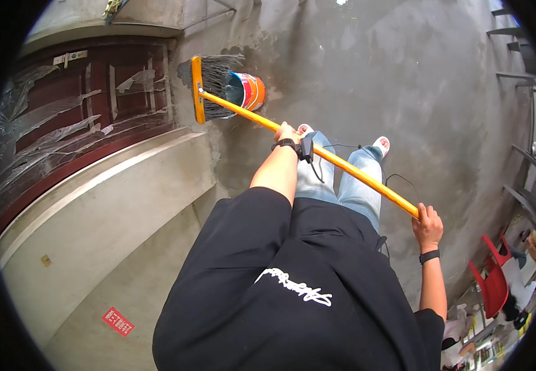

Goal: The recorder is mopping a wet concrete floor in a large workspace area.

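Note:
Both my hands hold the yellow wooden handle [360, 175] of a string mop, which slants across my body. My left hand [286, 132] grips it partway down, towards the mop head. Near the handle's upper end my right hand [428, 223] is closed around it. Grey mop strands [214, 79] hang from a yellow crosspiece [197, 90] beside and partly over the mouth of an orange and red bucket [253, 92]. The bucket's inside is partly hidden by the strands.
Left of me is a dark red door [96, 92] with torn plastic film, in a concrete wall [133, 185]. The concrete floor [365, 69] looks damp near the bucket. A red chair [493, 287] stands at right, with people behind it. Dark metal bars line the right edge.

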